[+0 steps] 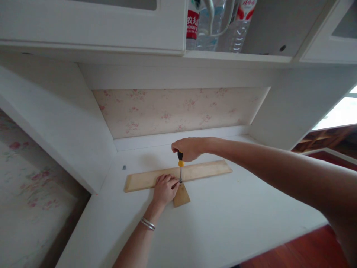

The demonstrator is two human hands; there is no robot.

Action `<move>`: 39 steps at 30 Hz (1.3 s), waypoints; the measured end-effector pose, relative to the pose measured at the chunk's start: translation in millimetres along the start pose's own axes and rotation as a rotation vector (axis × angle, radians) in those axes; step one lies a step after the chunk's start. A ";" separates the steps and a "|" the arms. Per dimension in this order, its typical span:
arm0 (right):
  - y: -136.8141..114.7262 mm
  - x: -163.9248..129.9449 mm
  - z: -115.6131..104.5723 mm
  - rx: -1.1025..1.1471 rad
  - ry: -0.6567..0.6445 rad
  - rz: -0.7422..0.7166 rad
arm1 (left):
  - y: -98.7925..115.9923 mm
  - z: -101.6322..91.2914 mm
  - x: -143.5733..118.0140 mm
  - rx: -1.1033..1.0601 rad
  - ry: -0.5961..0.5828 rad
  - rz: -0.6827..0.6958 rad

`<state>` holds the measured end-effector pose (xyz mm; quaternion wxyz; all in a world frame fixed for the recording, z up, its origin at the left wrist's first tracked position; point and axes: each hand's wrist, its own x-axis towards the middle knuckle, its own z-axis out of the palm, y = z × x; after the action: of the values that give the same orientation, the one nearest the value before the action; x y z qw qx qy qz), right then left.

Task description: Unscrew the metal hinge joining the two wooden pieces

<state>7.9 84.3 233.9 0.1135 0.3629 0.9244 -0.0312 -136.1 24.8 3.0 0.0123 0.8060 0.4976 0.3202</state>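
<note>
A long pale wooden strip (206, 169) lies across the white desk (223, 223), with a shorter wooden piece (182, 196) sticking out from under its middle toward me. My right hand (189, 148) grips the black and yellow handle of a screwdriver (180, 163) held upright, its tip at the joint of the two pieces. My left hand (164, 189) presses on the strip just left of the tip, with fingers pinched around the tip. A silver bracelet (147, 223) circles the left wrist.
A small dark screw (124, 167) lies on the desk left of the strip. Floral wallpaper (173, 111) backs the desk alcove. Water bottles (217, 22) stand on the shelf overhead. Red wooden floor (301, 253) shows past the desk's right edge.
</note>
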 end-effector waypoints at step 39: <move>-2.7 4.1 -4.4 -0.004 -0.116 0.109 | 1.3 0.0 -0.2 0.022 -0.007 -0.001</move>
<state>2.3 85.6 237.1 0.1692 0.4101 0.8951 -0.0442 -135.2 24.0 3.3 0.0051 0.8070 0.5014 0.3119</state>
